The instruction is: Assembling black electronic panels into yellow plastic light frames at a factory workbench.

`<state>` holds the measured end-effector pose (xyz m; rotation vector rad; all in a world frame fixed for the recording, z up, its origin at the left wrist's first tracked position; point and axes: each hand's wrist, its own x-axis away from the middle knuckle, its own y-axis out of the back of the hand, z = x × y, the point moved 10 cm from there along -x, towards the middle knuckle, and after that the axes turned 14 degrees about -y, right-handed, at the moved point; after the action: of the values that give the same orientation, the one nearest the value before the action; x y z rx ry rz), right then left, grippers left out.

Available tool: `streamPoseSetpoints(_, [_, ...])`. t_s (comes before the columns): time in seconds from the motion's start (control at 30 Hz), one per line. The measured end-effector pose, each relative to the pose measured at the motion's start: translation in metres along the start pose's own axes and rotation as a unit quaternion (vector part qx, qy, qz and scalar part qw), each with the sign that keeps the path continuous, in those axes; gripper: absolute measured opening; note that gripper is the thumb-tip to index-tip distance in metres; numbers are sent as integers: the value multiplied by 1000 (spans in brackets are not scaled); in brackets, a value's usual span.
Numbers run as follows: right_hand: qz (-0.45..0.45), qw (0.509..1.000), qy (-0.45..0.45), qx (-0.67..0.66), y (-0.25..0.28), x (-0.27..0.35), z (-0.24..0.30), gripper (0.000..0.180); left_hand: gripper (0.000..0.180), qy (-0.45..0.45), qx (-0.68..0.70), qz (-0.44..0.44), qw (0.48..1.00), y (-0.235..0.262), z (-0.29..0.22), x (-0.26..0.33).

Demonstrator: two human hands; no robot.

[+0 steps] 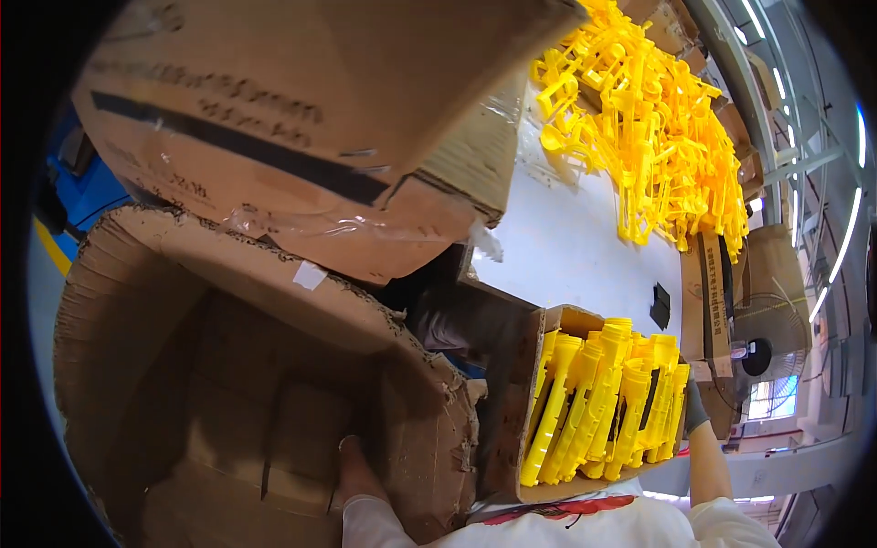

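Observation:
My right hand (695,407), in a grey glove, is against the right side of a small cardboard box (521,416). Its fingers are mostly hidden by the box. Packed side by side in that box are several long yellow plastic parts (594,402) with round, threaded-looking ends; dark strips show between some of them. The box sits close in front of my white shirt. My left forearm (358,479) reaches into a large open cardboard carton (210,384) on the left. Shadow and the dim carton inside obscure my left hand, so its fingers cannot be made out.
A heap of yellow plastic parts (649,128) covers the far end of a white table (566,228). A small black object (660,306) lies nearer on it. Large taped cartons (274,137) stand at upper left. A fan (758,356) stands beyond the table at right.

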<state>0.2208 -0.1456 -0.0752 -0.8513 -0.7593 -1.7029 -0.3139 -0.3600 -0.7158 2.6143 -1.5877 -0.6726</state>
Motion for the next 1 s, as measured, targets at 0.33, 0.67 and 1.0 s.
streamPoseSetpoints(0.33, [29,998,46,18,-37,2,9,70,27,259,-402,67,876,180,-80,-53])
streamPoseSetpoints(0.67, [121,990,7,-67,-27,-6,1,62,15,-131,-250,62,957,231,-532,-285])
streamPoseSetpoints(1.0, [173,981,36,-82,4,-22,-19,77,11,-295,-93,49,950,209,-788,-352])
